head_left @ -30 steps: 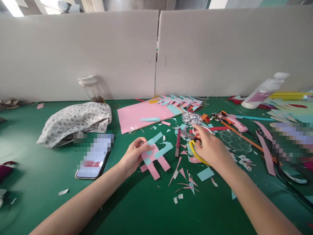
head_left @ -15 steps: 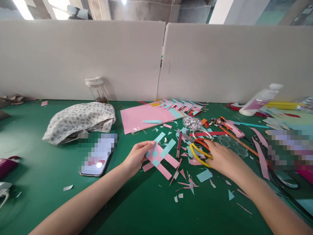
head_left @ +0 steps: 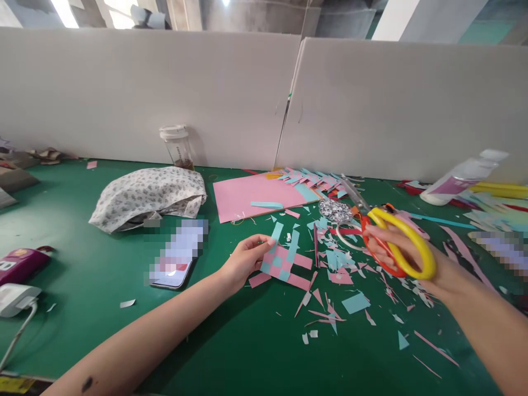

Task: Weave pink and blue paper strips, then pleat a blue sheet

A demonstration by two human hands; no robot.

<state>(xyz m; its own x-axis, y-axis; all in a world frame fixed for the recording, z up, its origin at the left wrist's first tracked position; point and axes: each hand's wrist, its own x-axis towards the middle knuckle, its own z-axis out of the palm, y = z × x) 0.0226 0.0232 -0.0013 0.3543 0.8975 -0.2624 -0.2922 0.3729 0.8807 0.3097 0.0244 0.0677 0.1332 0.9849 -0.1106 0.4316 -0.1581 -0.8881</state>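
Note:
Between thumb and fingers, my left hand [head_left: 250, 261] pinches a woven piece of pink and blue paper strips [head_left: 284, 260], with loose strip ends sticking out at its top and right. My right hand [head_left: 396, 247] grips a pair of scissors [head_left: 355, 193] with one red and one yellow handle. They are raised above the table, blades pointing away from me and a little left. Under and around both hands lie pink and blue paper scraps [head_left: 339, 259]. A blue paper piece [head_left: 356, 302] rests on the table between my hands.
A pink sheet [head_left: 237, 193] lies behind my left hand, with a pile of woven strips [head_left: 311, 179] at its corner. On the left are a phone [head_left: 179, 256], a floral cloth item [head_left: 148, 195] and a clear cup [head_left: 178, 147]. A bottle [head_left: 457, 179] leans at right.
My right hand has lifted the scissors off the scrap pile, swinging their blades upward. My left hand still pinches the woven paper, now turned slightly. The whole view has shifted a little.

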